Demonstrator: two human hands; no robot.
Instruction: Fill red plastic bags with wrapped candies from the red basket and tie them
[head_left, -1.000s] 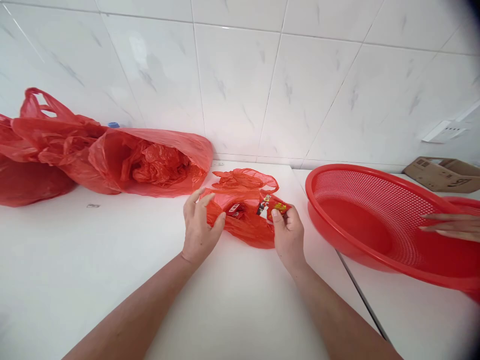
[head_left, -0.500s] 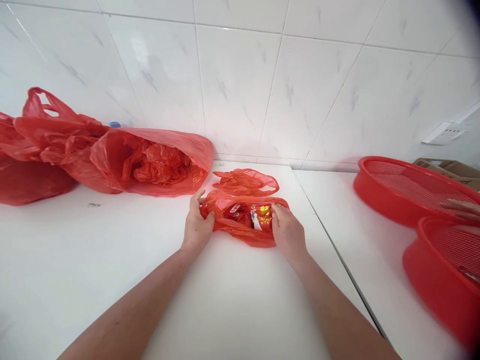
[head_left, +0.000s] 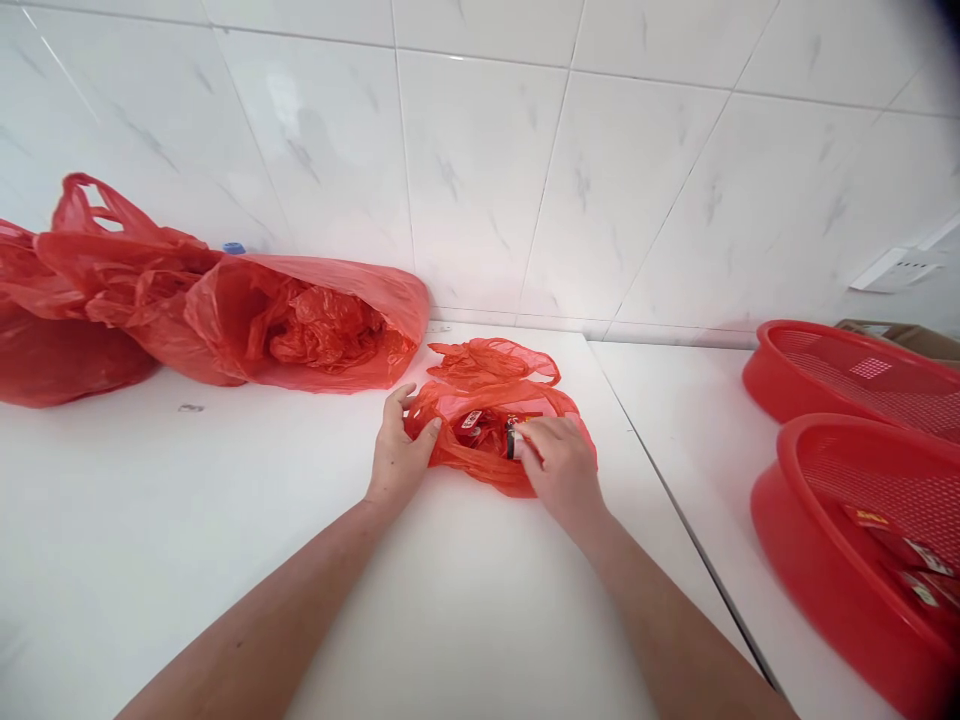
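1. Tiled wall (head_left: 480, 160): pale, grey-veined, rising behind the open bag (head_left: 491, 476), with a socket plate (head_left: 896, 270) well to the right of that bag.
2. White tabletop (head_left: 457, 610): under the open bag; a dark seam runs to the right of the bag.
3. Stuffed red bags (head_left: 135, 300): left of the open bag, against the wall; the nearest one (head_left: 397, 300) gapes, showing crumpled red plastic.
4. Front red basket (head_left: 817, 560): right of the open bag, past the seam, with red packets (head_left: 892, 545) inside.
5. Back red basket (head_left: 780, 385): also to the bag's right, farther back, partly hiding a cardboard box (head_left: 904, 338).
6. The open bag itself: thin red plastic lying between both hands, mouth up, small red packages (head_left: 471, 422) inside.
7. Left hand (head_left: 401, 445): at the open bag's left edge, thumb and fingers closed on its rim.
8. Right hand (head_left: 562, 470): reaching into the open bag's right part, gripping a packet.
9. Gripped packet (head_left: 514, 442): inside the open bag, mostly covered by the fingers.
10. Blue object (head_left: 234, 248): left of the open bag, behind the stuffed bags.
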